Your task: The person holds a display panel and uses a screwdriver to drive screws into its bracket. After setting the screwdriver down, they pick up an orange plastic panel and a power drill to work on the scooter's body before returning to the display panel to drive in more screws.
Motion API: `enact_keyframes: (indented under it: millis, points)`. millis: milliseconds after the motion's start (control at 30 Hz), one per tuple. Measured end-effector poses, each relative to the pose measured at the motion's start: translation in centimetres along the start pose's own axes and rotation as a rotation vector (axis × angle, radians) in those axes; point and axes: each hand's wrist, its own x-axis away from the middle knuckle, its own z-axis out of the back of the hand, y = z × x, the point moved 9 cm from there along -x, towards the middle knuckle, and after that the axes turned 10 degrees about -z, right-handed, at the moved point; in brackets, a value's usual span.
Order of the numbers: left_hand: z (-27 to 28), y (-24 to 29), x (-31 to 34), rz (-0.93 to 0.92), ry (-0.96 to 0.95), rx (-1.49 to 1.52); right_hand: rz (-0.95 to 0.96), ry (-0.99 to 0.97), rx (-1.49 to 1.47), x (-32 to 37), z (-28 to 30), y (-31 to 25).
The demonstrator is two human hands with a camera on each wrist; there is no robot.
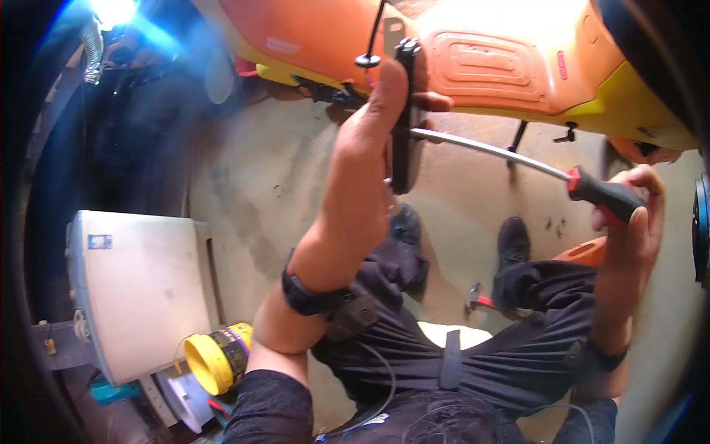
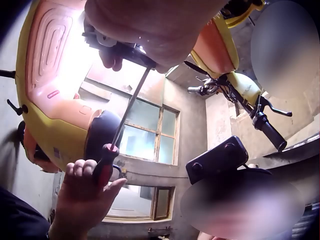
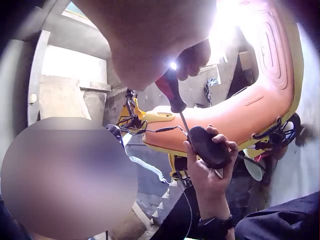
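Note:
My left hand (image 1: pixel 370 148) grips a dark oval part (image 1: pixel 407 111) with a metal tab, in front of the orange and yellow scooter (image 1: pixel 488 70). A thin cable runs up beside it. My right hand (image 1: pixel 636 207) holds a screwdriver (image 1: pixel 606 194) by its red and black handle, its shaft pointing left with the end at the part's edge. In the right wrist view the left hand (image 3: pixel 212 185) cradles the oval part (image 3: pixel 209 147), and the screwdriver (image 3: pixel 172 92) meets its edge. Whether the tip sits in a screw cannot be told.
A hammer (image 1: pixel 475 297) lies on the floor by the right foot. At the left stand a white cabinet (image 1: pixel 140 288) and a yellow bucket (image 1: pixel 211 362). Scooter handlebars (image 2: pixel 260 120) appear in the left wrist view.

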Motion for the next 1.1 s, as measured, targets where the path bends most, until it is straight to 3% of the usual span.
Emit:
enact_keyframes:
  millis: [33, 100, 167, 233, 300, 400, 533, 600, 767, 1033, 1100]
  points:
    - [0.2, -0.3, 0.2, 0.032, 0.011, 0.019, 0.025, 0.042, -0.041, 0.2, -0.3, -0.5]
    - [0.1, -0.4, -0.1, 0.019, 0.022, 0.043, -0.112, -0.097, -0.093, 0.4, -0.9, -0.8]
    - [0.2, -0.4, -0.1, 0.014, 0.058, 0.038, -0.134, -0.125, -0.013, 0.3, -0.7, -0.2]
    - [0.1, -0.2, 0.0, -0.009, 0.059, -0.001, -0.166, -0.017, -0.123, 0.6, -0.9, -0.8]
    - [0.2, -0.1, 0.0, -0.001, 0.057, -0.015, -0.082, -0.012, -0.093, 0.4, -0.8, -1.3]
    - [0.7, -0.6, 0.1, 0.045, 0.013, -0.073, -0.098, -0.073, -0.137, 0.2, -0.7, -0.8]
    - [0.7, 0.0, -0.1, -0.027, 0.061, -0.048, -0.113, -0.176, -0.154, 0.3, -1.2, -0.4]
    - [1.2, -0.9, -0.1, 0.052, 0.009, -0.092, -0.128, -0.193, -0.118, 0.3, -1.2, -0.6]
    - [1.1, -0.3, 0.1, 0.051, 0.02, -0.1, -0.04, -0.036, -0.118, 0.0, -1.3, -1.2]
    - [0.9, -0.2, 0.1, 0.023, 0.086, -0.087, -0.172, -0.199, -0.188, 0.1, -1.2, 0.0]
    - [1.0, -0.6, 0.4, 0.103, 0.028, -0.146, -0.145, -0.197, -0.192, -0.2, -1.7, 0.0]
